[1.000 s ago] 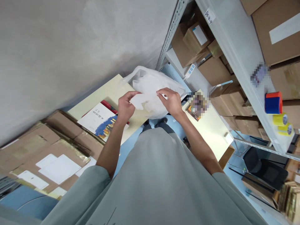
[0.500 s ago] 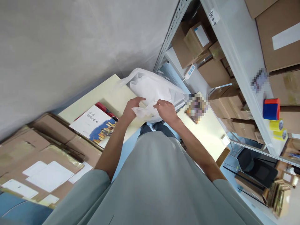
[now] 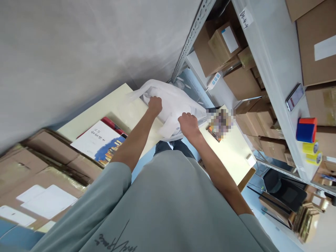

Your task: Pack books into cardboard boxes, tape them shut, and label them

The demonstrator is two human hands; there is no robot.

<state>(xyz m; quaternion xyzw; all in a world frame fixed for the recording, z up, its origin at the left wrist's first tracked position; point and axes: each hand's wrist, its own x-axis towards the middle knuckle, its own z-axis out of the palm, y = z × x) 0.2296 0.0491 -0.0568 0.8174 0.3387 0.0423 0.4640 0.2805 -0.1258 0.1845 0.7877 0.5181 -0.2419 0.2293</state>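
Observation:
A large white plastic bag (image 3: 173, 94) spreads out in front of me, over the edge of the pale table. My left hand (image 3: 155, 105) is closed, gripping the bag on its left side, with the fingertips hidden. On the right side my right hand (image 3: 188, 124) has its fingers curled round the bag's plastic. A loose white flap hangs between and below the two hands. What the bag contains, if anything, cannot be made out.
Left of the bag, a book with a city picture (image 3: 98, 141) lies on the pale table (image 3: 118, 108). Flattened cardboard boxes (image 3: 39, 168) stand nearer. To the right, a metal shelf (image 3: 273, 70) holds cartons, a phone (image 3: 295, 97) and yellow tape rolls (image 3: 312, 152).
My left hand has moved up and farther into the bag, closing into a fist. My right hand has shifted slightly right and down. The bag's near flap has turned and hangs lower.

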